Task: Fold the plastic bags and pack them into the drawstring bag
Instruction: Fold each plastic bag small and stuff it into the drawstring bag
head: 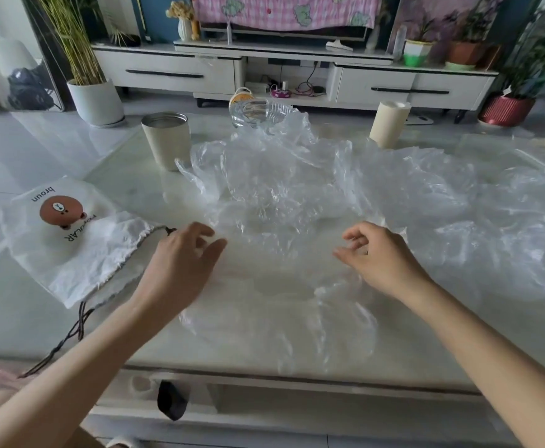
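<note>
A clear plastic bag (274, 286) lies flat on the table (129, 189), right between both hands. The left hand (184, 257) is loose and empty. The right hand (381, 253) curls; pinching or not, I cannot tell. The drawstring bag (80, 247) lies just left.

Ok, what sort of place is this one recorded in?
Probably a home living room: a low white TV cabinet with a television under a pink cloth, potted plants either side, and a glossy coffee table where clear plastic bags lie.
</note>
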`<state>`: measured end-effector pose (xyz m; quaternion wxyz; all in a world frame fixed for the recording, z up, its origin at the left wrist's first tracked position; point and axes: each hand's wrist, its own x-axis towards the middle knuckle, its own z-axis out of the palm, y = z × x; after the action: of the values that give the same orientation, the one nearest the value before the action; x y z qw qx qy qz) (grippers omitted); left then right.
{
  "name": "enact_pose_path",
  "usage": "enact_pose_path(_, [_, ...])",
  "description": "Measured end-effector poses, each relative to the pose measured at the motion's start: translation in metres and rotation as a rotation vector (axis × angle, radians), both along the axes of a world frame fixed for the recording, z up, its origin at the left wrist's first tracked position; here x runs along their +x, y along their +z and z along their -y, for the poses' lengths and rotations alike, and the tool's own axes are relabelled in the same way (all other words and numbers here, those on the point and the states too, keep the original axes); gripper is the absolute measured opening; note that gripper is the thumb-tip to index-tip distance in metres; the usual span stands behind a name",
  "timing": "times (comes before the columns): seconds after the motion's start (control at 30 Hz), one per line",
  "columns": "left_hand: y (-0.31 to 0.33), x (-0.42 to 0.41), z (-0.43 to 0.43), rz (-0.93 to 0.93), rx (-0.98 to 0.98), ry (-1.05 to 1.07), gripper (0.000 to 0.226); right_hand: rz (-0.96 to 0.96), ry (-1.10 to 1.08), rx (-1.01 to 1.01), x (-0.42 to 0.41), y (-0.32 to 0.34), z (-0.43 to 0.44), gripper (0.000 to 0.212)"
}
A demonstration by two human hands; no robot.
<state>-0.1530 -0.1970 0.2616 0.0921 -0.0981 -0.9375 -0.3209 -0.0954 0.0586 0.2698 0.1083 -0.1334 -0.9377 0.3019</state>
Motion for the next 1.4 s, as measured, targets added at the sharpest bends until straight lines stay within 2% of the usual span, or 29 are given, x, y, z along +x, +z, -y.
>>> enact_pose_path(0.03, [0.003,0.003,0.001,-0.115,-0.073,0.004,0.026,-0.055,-0.004,0.047,0.001,0.004,0.001,0.023])
enact_pose_path(0.1, [0.011,0.015,-0.004,-0.312,-0.062,-0.065,0.026,-0.275,0.024,0.126,0.011,0.016,0.016,0.016])
enact_pose_path(0.17, [0.013,0.031,-0.02,-0.305,0.007,-0.228,0.026,-0.356,0.165,0.066,0.023,0.018,0.045,0.017])
enact_pose_path(0.2, [0.007,0.038,-0.029,-0.238,0.007,-0.319,0.034,-0.316,0.252,0.036,0.028,0.011,0.061,0.022])
enact_pose_path(0.27, [-0.013,0.043,-0.042,-0.094,-0.139,-0.421,0.056,-0.161,0.384,0.078,0.032,-0.012,0.085,0.043])
enact_pose_path(0.33, [-0.032,0.038,-0.04,-0.014,-0.376,-0.422,0.077,-0.03,0.407,0.248,0.026,-0.034,0.085,0.068])
enact_pose_path(0.37, [-0.037,0.034,-0.038,-0.001,-0.422,-0.41,0.084,0.014,0.395,0.337,0.022,-0.038,0.079,0.078])
enact_pose_path(0.43, [-0.04,0.029,-0.031,-0.01,-0.431,-0.4,0.09,0.099,0.375,0.445,0.016,-0.043,0.064,0.087])
enact_pose_path(0.53, [-0.04,0.031,-0.022,0.007,-0.467,-0.42,0.092,0.169,0.406,0.49,0.021,-0.042,0.045,0.098])
enact_pose_path(0.67, [-0.037,0.032,-0.008,0.005,-0.514,-0.414,0.092,0.231,0.42,0.493,0.028,-0.04,0.025,0.095])
enact_pose_path(0.73, [-0.037,0.029,-0.004,-0.005,-0.436,-0.43,0.098,0.227,0.417,0.486,0.03,-0.039,0.021,0.093])
enact_pose_path(0.8, [-0.032,0.032,-0.003,-0.032,-0.272,-0.412,0.098,0.168,0.405,0.474,0.032,-0.036,0.023,0.092])
enact_pose_path(0.87, [-0.023,0.041,-0.008,-0.075,-0.087,-0.382,0.08,0.034,0.396,0.441,0.035,-0.029,0.034,0.086])
enact_pose_path(0.93, [-0.015,0.057,-0.018,-0.131,0.011,-0.42,0.062,-0.09,0.409,0.315,0.042,-0.022,0.053,0.073])
enact_pose_path(0.97, [-0.014,0.064,-0.024,-0.156,0.007,-0.455,0.057,-0.086,0.434,0.262,0.045,-0.02,0.062,0.069])
enact_pose_path(1.03, [-0.024,0.075,-0.032,-0.209,-0.099,-0.498,0.055,-0.023,0.501,0.297,0.048,-0.027,0.078,0.07])
enact_pose_path(1.17, [-0.047,0.075,-0.027,-0.158,-0.278,-0.466,0.054,0.105,0.39,0.441,0.047,-0.047,0.084,0.061])
enact_pose_path(1.23, [-0.052,0.072,-0.019,-0.171,-0.34,-0.471,0.057,0.066,0.372,0.47,0.046,-0.052,0.084,0.066])
enact_pose_path(1.33, [-0.053,0.071,-0.012,-0.195,-0.402,-0.483,0.054,-0.007,0.421,0.315,0.045,-0.047,0.082,0.075])
enact_pose_path(1.4, [-0.052,0.071,-0.009,-0.192,-0.391,-0.497,0.054,-0.11,0.41,0.149,0.048,-0.037,0.077,0.065])
